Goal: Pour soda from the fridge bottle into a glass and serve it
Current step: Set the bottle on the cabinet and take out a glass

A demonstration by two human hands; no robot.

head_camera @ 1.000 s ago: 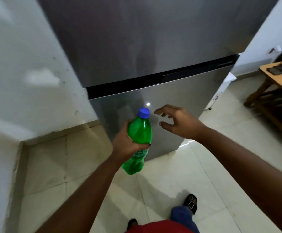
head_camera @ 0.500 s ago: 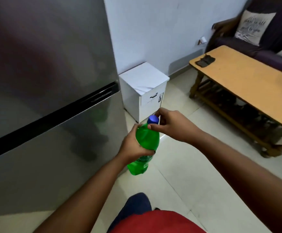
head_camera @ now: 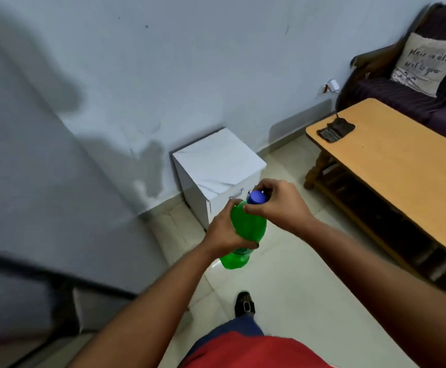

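A green soda bottle [head_camera: 245, 229] with a blue cap [head_camera: 256, 197] is held upright in front of me, over the tiled floor. My left hand [head_camera: 223, 232] is wrapped around the bottle's body. My right hand [head_camera: 279, 205] pinches the blue cap from the right, fingers curled over it. The cap sits on the neck. No glass is in view. The grey fridge [head_camera: 30, 208] stands shut at the left, blurred.
A white box-shaped cabinet [head_camera: 216, 166] stands against the wall just beyond the bottle. A wooden coffee table [head_camera: 402, 166] with a dark flat object [head_camera: 334, 130] on its corner is at the right, a dark sofa with a cushion [head_camera: 426, 65] behind it.
My view has swung right, away from the fridge toward the table and sofa. My right hand moved from the fridge door onto the bottle's cap. The left hand kept the bottle.
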